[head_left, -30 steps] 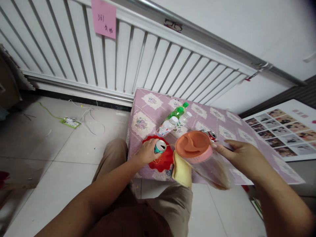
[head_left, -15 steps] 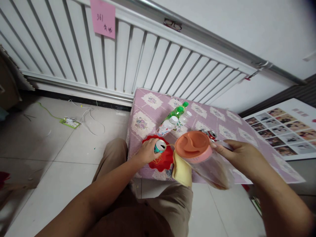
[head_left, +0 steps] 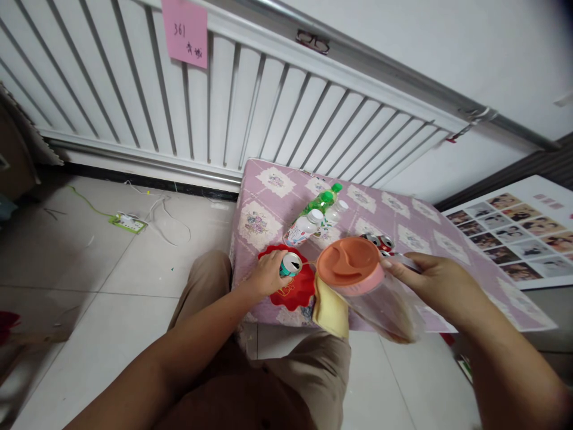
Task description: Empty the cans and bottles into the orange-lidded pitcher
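Receiving a thin brownish stream [head_left: 308, 263], one metal can [head_left: 290, 264], cylindrical, silver-topped and teal-sided, is held over the red dish [head_left: 301, 292], smooth and scallop-rimmed. The can is wrapped by the curled fingers of the left hand [head_left: 268, 275]. One clear-walled pitcher [head_left: 380, 310], topped with a round orange lid [head_left: 348, 261], is held tilted right of the dish, its handle clasped by the right hand [head_left: 421, 272]. One yellow cloth [head_left: 331, 312], folded, is laid at the dish's right edge. Beyond the dish four bottles [head_left: 301, 229] are grouped: two green-capped, two white-capped. Farther right of it, at least two red-sided cans [head_left: 385, 243] are partly hidden by the pitcher. The dish is borne by a table [head_left: 257, 224] covered in purple floral fabric, backed by a white ribbed radiator [head_left: 197, 113]; left of it, pale floor tiles [head_left: 156, 269] are seen.
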A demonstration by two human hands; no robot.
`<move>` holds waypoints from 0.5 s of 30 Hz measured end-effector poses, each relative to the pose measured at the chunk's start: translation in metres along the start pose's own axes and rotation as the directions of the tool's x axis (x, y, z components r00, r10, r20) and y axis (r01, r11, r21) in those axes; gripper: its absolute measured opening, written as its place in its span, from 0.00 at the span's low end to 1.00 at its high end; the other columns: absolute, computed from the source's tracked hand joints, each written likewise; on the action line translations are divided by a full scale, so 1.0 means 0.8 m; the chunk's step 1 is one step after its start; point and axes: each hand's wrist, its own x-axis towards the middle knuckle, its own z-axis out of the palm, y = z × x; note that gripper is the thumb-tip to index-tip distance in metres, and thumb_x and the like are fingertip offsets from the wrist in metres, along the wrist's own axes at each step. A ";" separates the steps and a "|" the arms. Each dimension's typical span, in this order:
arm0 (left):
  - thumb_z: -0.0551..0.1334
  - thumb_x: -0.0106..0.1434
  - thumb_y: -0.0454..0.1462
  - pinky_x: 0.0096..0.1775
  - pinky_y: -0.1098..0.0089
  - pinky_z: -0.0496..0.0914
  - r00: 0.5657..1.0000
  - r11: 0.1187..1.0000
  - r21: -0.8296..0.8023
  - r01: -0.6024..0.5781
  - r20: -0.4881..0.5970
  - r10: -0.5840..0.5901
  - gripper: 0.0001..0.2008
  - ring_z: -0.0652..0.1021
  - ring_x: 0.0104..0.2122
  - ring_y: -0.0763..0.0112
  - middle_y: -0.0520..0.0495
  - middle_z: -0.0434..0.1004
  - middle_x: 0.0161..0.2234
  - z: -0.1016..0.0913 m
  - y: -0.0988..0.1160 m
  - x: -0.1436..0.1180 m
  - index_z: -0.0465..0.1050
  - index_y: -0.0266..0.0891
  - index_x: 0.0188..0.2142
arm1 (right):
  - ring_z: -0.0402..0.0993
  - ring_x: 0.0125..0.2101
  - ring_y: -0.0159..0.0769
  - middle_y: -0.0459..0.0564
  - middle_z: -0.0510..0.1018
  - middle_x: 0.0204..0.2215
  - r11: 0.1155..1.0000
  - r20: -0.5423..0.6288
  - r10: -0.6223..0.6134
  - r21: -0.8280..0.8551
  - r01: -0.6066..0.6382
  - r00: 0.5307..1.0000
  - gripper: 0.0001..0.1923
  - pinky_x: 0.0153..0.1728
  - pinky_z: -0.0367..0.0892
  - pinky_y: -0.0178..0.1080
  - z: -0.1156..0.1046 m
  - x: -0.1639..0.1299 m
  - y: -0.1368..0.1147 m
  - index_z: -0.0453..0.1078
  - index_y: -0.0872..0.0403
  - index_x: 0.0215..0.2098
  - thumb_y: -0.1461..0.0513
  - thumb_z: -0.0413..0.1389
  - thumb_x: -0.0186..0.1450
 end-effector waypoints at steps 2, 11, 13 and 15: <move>0.70 0.58 0.37 0.59 0.54 0.69 1.000 1.000 0.003 0.000 0.000 0.000 0.32 0.74 0.57 0.54 0.41 0.73 0.57 0.001 -0.001 0.000 0.62 0.43 0.60 | 0.64 0.25 0.37 0.47 0.70 0.19 1.000 -0.002 0.010 0.000 -0.010 1.000 0.47 0.25 0.59 0.38 0.000 -0.001 -0.001 0.75 0.54 0.25 0.22 0.47 0.39; 0.70 0.58 0.37 0.60 0.54 0.68 0.999 0.999 0.010 -0.032 -0.021 0.032 0.31 0.73 0.58 0.53 0.39 0.72 0.58 0.007 -0.005 0.001 0.62 0.41 0.60 | 0.63 0.22 0.35 0.46 0.69 0.17 1.000 0.000 0.010 0.006 -0.010 1.000 0.46 0.24 0.58 0.38 0.001 -0.002 -0.006 0.73 0.53 0.22 0.22 0.47 0.38; 0.70 0.58 0.37 0.61 0.54 0.68 0.999 1.000 0.009 -0.029 -0.023 0.029 0.31 0.73 0.59 0.53 0.40 0.73 0.58 0.006 -0.004 0.000 0.62 0.42 0.60 | 0.63 0.23 0.36 0.46 0.69 0.17 1.000 -0.002 0.013 0.007 -0.013 1.000 0.45 0.24 0.58 0.38 0.001 -0.002 -0.006 0.73 0.53 0.22 0.23 0.47 0.38; 0.70 0.58 0.37 0.60 0.54 0.68 0.999 1.000 0.011 -0.023 -0.024 0.024 0.31 0.73 0.59 0.53 0.40 0.73 0.58 0.005 -0.003 -0.001 0.62 0.43 0.60 | 0.64 0.23 0.36 0.47 0.69 0.17 1.000 -0.001 0.013 0.010 -0.013 1.000 0.44 0.24 0.58 0.38 0.001 -0.001 -0.006 0.72 0.52 0.22 0.24 0.48 0.38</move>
